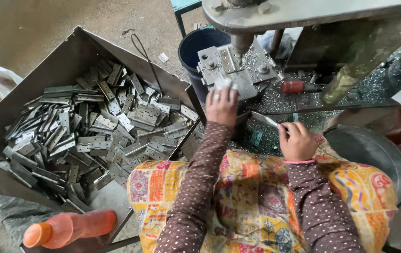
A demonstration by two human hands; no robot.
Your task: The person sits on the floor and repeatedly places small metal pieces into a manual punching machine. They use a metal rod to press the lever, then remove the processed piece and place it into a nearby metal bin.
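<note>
Your left hand point(221, 106) presses 1 hinge point(227, 60) under the drill point(241, 43); your right hand point(297, 140) grips another hinge plate point(264, 119); the tray point(69, 51) of hinges remains full.

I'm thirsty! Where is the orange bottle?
The orange bottle lies on its side at the bottom left of the head view, beside the metal tray of hinges, left of the person's lap.
</note>
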